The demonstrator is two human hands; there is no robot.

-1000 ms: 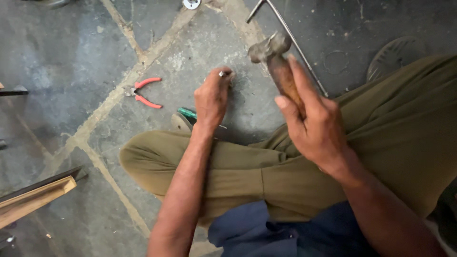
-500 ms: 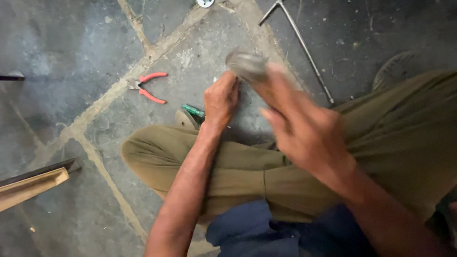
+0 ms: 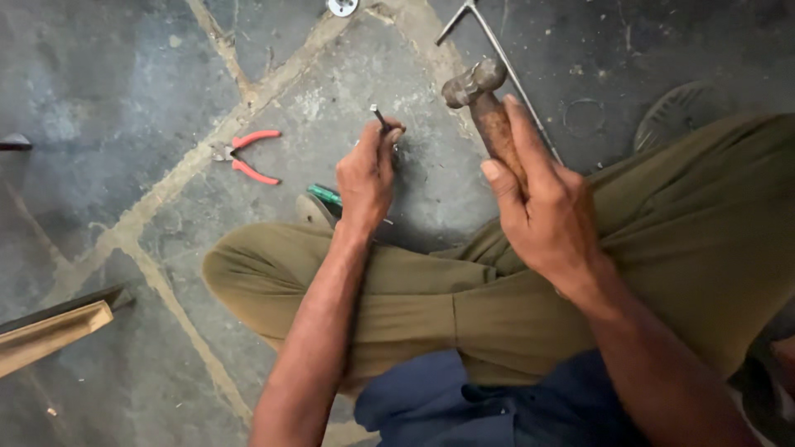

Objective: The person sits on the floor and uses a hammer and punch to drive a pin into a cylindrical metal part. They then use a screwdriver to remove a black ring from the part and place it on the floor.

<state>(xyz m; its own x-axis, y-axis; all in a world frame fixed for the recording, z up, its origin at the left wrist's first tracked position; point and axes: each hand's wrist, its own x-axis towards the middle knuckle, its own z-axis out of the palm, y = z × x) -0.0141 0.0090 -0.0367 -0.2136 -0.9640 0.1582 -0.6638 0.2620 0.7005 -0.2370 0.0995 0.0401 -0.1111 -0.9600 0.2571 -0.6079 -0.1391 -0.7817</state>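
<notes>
Here — one hammer (image 3: 484, 103), one nail (image 3: 378, 115).

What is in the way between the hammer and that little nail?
Nothing visible. The hammer, in the right hand, is raised with only bare stone floor between its head and the nail. The left hand pinches the nail from below.

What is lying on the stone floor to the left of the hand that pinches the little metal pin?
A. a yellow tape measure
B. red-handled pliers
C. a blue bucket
B: red-handled metal pliers lie on the grey stone floor, left of the left hand.
</notes>
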